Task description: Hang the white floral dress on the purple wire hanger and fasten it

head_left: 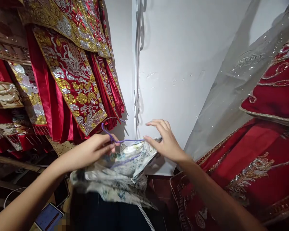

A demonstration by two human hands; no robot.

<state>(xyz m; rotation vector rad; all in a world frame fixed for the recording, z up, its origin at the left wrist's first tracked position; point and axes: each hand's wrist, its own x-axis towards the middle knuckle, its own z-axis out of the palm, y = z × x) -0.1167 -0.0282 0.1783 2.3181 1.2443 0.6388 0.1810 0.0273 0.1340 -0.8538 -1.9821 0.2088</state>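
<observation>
Purple wire hanger [132, 140] sits just off centre at 7 o'clock, hook pointing up toward 11. Left hand [97, 146] comes in from 8 o'clock; fingers closed on the hanger at the base of the hook. Right hand [167, 141] comes in from 4 o'clock; fingers spread, wide gap between thumb and index, thumb tip at the hanger's far end and the garment's upper edge. Can't tell if that thumb presses or just rests. Pale floral-print garment [120, 187] hangs bunched below both hands, 6 to 7 o'clock, with part of the hanger inside it; lower edge a bit blurred. Red gown with gold and silver embroidery [79, 86] hangs at 10 o'clock, more ornate pieces beside it at 9. Red beaded dress [245, 150] fills 3 to 5, sheer grey veil [214, 96] next to it at 2 to 3. White wall [178, 48] behind, 12 to 1. Smartphone [48, 218], screen lit, at 7 to 8, below the left forearm.
</observation>
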